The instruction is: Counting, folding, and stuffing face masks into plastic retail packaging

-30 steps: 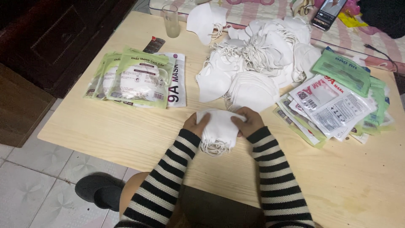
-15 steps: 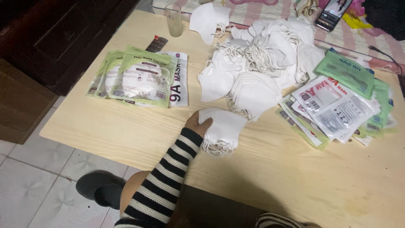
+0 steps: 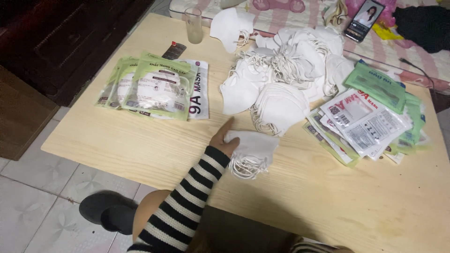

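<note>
Left hand (image 3: 221, 139): yours, flat, pinning the small mask stack (image 3: 252, 147) mid-bench, holding nothing.
Right hand: out of view.
Stack: light, soft, slippy; pinch its folded edge.

The left hand (image 3: 220, 139) is bare, with no ring or glove showing. Its arm wears a long sleeve (image 3: 180, 208) with black and white stripes going round it, ending in a snug cuff at the wrist. A small bit of the same striped cloth (image 3: 311, 247) shows at the near right edge.
</note>
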